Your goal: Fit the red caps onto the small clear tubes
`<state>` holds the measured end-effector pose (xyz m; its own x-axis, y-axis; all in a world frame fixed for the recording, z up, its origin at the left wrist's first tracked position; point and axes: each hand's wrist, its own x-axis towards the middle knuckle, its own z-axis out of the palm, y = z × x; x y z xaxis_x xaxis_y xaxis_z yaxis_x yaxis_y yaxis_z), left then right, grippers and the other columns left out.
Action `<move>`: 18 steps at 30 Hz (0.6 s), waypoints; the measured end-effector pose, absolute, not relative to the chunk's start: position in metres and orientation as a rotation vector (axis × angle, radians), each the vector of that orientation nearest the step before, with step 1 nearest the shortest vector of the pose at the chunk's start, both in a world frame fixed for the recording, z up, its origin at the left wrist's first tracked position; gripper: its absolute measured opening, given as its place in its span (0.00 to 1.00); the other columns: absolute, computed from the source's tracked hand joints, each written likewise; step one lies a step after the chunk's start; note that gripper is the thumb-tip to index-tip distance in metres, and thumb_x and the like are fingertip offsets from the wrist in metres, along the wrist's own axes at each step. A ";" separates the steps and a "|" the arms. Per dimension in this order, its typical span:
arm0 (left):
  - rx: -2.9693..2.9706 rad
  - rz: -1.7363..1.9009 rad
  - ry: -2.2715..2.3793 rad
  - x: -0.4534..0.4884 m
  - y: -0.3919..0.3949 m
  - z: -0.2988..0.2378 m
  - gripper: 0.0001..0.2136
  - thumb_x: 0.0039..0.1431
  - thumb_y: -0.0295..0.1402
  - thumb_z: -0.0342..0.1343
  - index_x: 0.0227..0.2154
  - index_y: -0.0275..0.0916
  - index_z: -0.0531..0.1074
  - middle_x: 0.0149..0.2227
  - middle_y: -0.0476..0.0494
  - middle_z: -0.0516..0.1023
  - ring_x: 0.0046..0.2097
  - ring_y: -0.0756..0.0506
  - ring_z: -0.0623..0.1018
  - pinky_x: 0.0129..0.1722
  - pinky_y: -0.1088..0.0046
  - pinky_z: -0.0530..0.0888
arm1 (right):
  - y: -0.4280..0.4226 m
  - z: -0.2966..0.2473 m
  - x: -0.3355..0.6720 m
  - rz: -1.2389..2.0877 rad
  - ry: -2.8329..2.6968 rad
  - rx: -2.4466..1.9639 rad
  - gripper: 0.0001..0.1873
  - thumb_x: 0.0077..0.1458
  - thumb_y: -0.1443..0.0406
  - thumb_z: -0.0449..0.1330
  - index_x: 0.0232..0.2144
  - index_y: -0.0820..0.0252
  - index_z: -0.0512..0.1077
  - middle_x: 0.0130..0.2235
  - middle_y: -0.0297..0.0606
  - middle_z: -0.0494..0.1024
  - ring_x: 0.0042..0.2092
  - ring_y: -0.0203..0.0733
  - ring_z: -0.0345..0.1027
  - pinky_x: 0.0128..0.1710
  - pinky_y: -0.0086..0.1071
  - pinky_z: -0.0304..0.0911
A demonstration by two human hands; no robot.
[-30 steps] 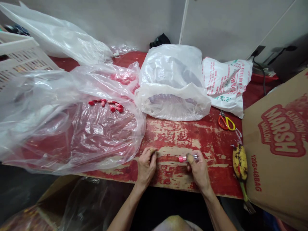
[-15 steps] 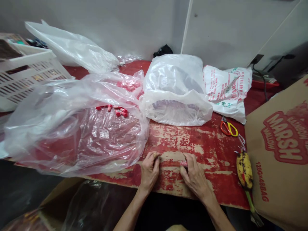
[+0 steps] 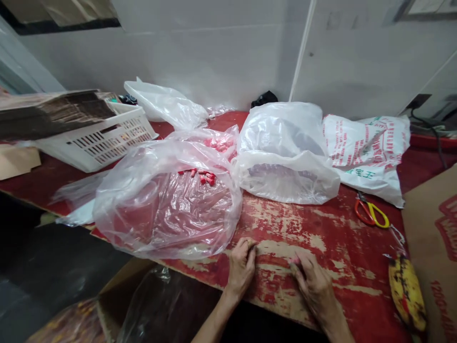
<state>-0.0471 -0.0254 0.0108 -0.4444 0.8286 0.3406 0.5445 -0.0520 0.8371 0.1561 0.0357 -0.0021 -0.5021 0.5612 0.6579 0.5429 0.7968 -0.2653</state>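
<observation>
My left hand rests curled on the worn red table near its front edge, fingers closed, nothing visible in it. My right hand lies beside it, closed over a small pink-capped tube; only a pink tip shows under the fingers. A clear plastic bag to the left holds several loose red caps. Behind it sits a white plastic bag, open toward me.
A white slotted basket stands at the back left. A printed white bag, orange and yellow scissors, a spotted banana and a cardboard carton are on the right. Below the table edge sits a bag-lined box.
My right hand has turned palm down and closed over the pink-capped tube, which was held out in view before. The view has swung left and up; my left hand stays put.
</observation>
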 end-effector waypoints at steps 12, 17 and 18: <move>1.514 1.459 1.952 -0.050 -0.021 0.003 0.09 0.58 0.25 0.47 0.35 0.38 0.73 0.35 0.45 0.75 0.38 0.48 0.76 0.38 0.73 0.72 | 0.038 -0.001 0.156 0.246 -2.120 -0.865 0.25 0.59 0.72 0.53 0.57 0.55 0.56 0.43 0.44 0.75 0.44 0.45 0.71 0.42 0.42 0.71; 1.525 1.456 1.973 -0.049 -0.021 0.005 0.09 0.58 0.25 0.47 0.35 0.38 0.73 0.35 0.45 0.75 0.38 0.47 0.76 0.38 0.72 0.72 | 0.038 0.000 0.153 0.266 -2.101 -0.899 0.22 0.60 0.69 0.54 0.56 0.55 0.57 0.38 0.41 0.76 0.38 0.43 0.72 0.37 0.39 0.71; 1.526 1.455 1.973 -0.049 -0.021 0.005 0.09 0.58 0.25 0.47 0.34 0.38 0.73 0.35 0.45 0.75 0.38 0.47 0.76 0.38 0.72 0.72 | 0.038 0.000 0.153 0.269 -2.080 -0.907 0.23 0.60 0.68 0.54 0.56 0.55 0.57 0.38 0.40 0.76 0.37 0.43 0.72 0.36 0.38 0.71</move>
